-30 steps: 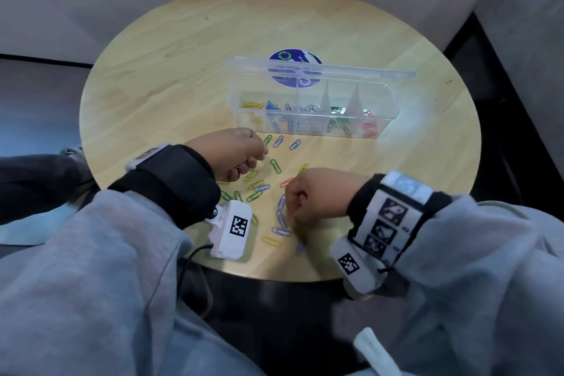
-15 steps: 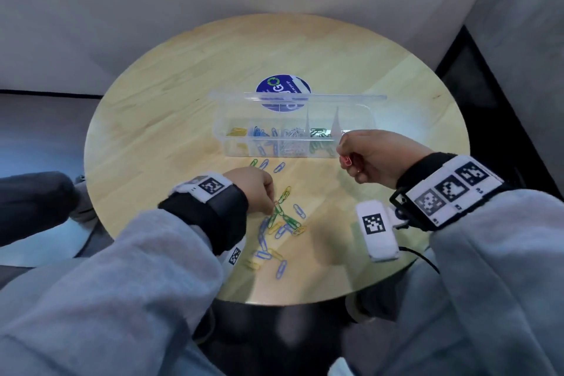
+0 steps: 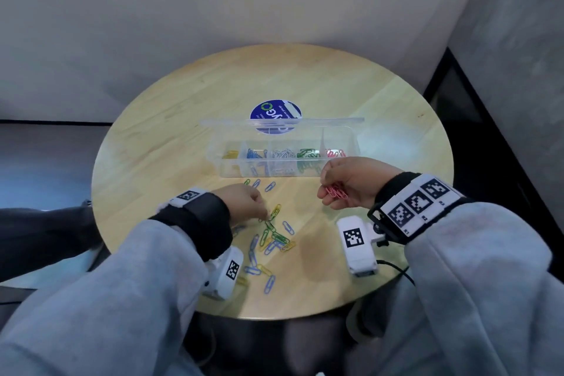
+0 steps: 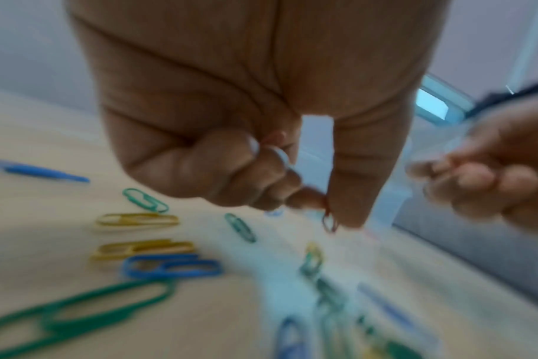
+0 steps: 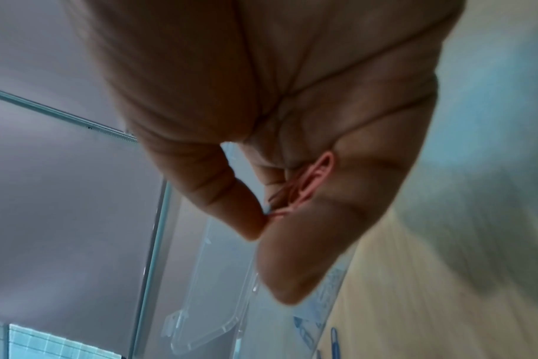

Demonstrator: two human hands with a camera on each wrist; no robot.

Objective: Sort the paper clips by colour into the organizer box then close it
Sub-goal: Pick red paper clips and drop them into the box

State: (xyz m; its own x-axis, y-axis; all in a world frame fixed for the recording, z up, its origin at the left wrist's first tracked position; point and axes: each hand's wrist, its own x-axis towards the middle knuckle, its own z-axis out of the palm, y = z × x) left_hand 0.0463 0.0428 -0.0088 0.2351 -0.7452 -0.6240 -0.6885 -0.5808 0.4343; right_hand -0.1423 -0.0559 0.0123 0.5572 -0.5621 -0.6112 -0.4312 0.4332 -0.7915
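A clear organizer box [image 3: 287, 174] stands mid-table with its lid [image 3: 283, 122] open; its compartments hold yellow, blue, white, green and red clips. Loose blue, green and yellow paper clips [image 3: 271, 238] lie scattered near the front edge. My left hand [image 3: 259, 207] is down among them, and in the left wrist view its thumb and forefinger pinch a red clip [image 4: 329, 219]. My right hand [image 3: 332, 189] hovers just in front of the box's right end, fingers curled round a bunch of pink-red clips [image 3: 335, 192] [image 5: 304, 187].
The round wooden table [image 3: 183, 137] carries a blue round sticker [image 3: 274, 113] behind the box. A light wall stands behind, and a dark gap runs along the right. Three loose clips [image 3: 258, 184] lie close to the box's front wall.
My right hand left the pile and rose to the box's right end with red clips. My left hand came down from near the box into the loose pile.
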